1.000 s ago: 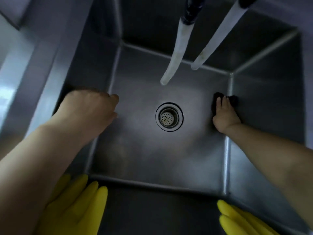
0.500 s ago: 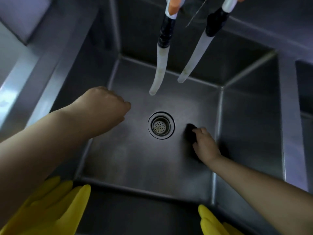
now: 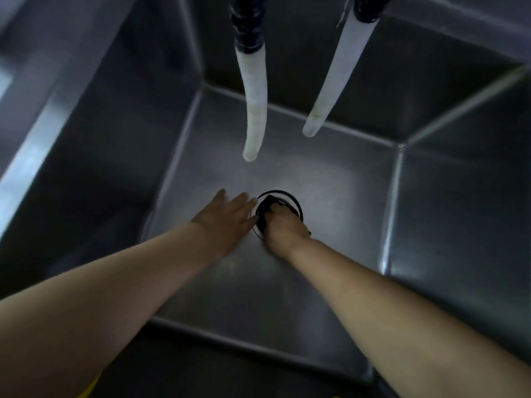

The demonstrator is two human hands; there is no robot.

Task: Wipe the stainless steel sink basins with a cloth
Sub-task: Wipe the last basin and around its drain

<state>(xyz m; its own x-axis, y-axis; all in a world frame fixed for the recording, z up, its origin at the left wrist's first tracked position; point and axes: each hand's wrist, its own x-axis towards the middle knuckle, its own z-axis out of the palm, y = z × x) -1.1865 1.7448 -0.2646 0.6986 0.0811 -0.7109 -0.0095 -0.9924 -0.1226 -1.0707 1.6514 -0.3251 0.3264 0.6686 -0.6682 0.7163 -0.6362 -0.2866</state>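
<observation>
Both my arms reach down into a deep stainless steel sink basin point(image 3: 339, 214). My right hand point(image 3: 283, 228) is closed on a dark cloth point(image 3: 265, 209) and presses it onto the round drain point(image 3: 296, 203) in the middle of the basin floor, hiding most of the strainer. My left hand point(image 3: 227, 218) lies flat on the floor right beside it, fingers spread and pointing at the drain, with nothing in it.
Two pale flexible hoses hang from above the far wall, the left hose point(image 3: 254, 110) and the right hose point(image 3: 333, 81), both ending well above the drain. A steel ledge point(image 3: 31, 150) borders the basin on the left. A sliver of yellow glove point(image 3: 93, 383) shows at the bottom.
My right hand slid the cloth from the right wall across the floor onto the drain. My left hand left the left wall, opened and came down beside the drain.
</observation>
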